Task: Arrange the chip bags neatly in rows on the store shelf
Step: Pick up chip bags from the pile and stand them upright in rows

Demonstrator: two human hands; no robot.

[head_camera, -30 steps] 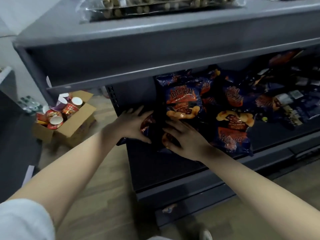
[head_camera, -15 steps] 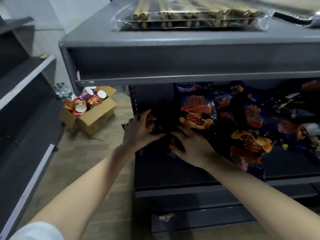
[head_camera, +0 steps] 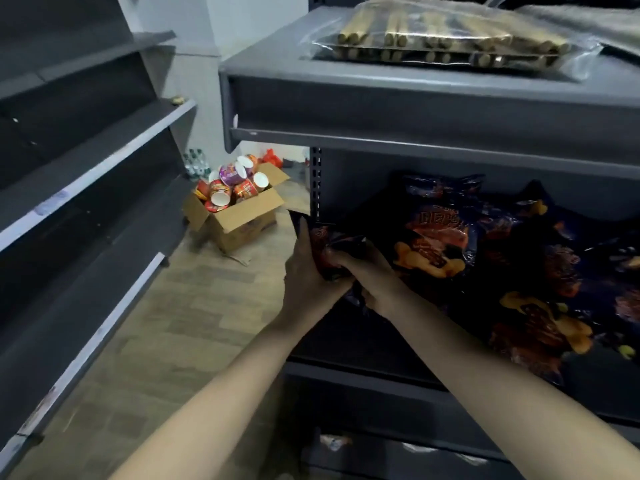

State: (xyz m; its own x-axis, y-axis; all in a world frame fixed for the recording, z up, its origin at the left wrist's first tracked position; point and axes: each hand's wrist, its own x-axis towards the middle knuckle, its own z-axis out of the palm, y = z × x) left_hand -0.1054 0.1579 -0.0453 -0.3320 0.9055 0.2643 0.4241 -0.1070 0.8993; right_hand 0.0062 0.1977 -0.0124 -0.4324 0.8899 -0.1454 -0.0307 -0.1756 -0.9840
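Note:
Several dark blue chip bags with orange and red print lie jumbled on the dark shelf (head_camera: 363,344) under the grey top unit. One bag (head_camera: 434,237) leans upright at the back; others (head_camera: 533,317) lie flat to the right. At the shelf's left end both hands hold one dark chip bag (head_camera: 327,249) between them. My left hand (head_camera: 304,271) grips its left side, fingers pointing up. My right hand (head_camera: 372,275) grips its right and lower part, fingers curled round the edge. Much of that bag is hidden by the hands.
A clear pack of long brown sticks (head_camera: 446,43) lies on the top unit. An open cardboard box (head_camera: 239,220) full of cup snacks stands on the wooden floor to the left. Grey shelves (head_camera: 86,174) line the left side. A perforated upright post (head_camera: 316,181) edges the shelf.
The view has swung left and closer. My hands have come together and taken hold of the dark bag at the shelf's left end, which now stands more on edge between them.

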